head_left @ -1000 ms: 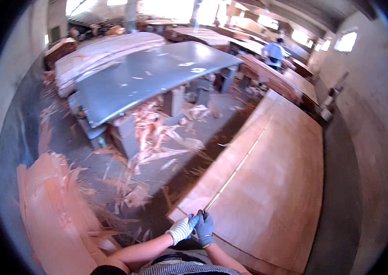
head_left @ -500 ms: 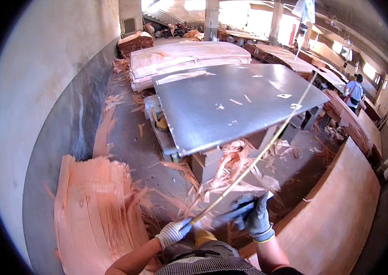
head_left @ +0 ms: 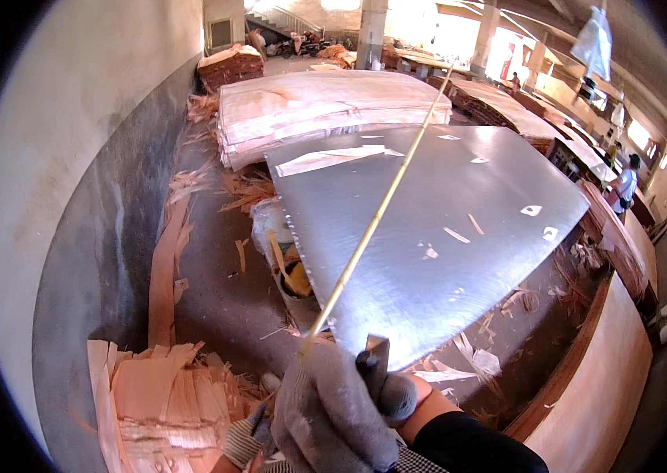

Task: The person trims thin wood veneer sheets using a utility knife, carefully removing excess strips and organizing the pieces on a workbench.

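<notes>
Up close, our right hand [head_left: 333, 410], in a grey glove, is closed around the near end of a thin strip [head_left: 377, 213], with a dark knife handle [head_left: 375, 366] clamped in the same fist. Our left hand [head_left: 245, 437] sits lower and mostly hidden behind the right; we cannot tell whether it grips anything. The strip rises from our fist and runs up and away to the right, over the steel table [head_left: 436, 244] and towards the veneer stack [head_left: 325, 106] beyond it.

We judge the strip light, springy and brittle: so long and thin, it will whip or snap if bent sharply. Held at one end it stays up, but a second grip further along would steady it.

Below left, torn veneer scraps [head_left: 160, 394] lie heaped on the floor, and more litter the ground by the wall [head_left: 73, 158]. At right, a wide sheet [head_left: 601, 394] lies flat. Far off, a person [head_left: 625, 185] works at another bench.
</notes>
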`<control>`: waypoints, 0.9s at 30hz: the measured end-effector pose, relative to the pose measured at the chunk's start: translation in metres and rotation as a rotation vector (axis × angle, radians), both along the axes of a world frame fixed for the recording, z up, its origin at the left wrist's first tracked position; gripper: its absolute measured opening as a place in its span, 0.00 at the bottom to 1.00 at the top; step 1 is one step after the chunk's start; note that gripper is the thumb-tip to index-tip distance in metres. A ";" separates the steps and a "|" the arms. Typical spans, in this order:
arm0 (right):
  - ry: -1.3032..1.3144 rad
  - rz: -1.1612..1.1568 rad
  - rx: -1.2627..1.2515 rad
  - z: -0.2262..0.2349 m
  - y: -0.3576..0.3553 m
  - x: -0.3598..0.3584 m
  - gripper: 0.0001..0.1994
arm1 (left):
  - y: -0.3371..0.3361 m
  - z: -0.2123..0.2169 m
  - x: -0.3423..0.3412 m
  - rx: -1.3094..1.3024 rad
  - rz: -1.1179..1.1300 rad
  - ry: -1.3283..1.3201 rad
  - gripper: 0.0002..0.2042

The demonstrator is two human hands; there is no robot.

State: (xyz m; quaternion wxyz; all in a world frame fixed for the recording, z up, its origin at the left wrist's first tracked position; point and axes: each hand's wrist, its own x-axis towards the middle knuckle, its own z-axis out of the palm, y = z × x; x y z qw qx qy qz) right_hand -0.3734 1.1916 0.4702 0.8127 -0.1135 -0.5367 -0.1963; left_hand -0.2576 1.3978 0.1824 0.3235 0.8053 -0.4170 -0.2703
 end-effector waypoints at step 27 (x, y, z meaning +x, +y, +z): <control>3.139 -1.429 -1.395 -0.411 -0.691 0.610 0.31 | -0.436 0.051 0.780 0.211 -0.036 0.017 0.20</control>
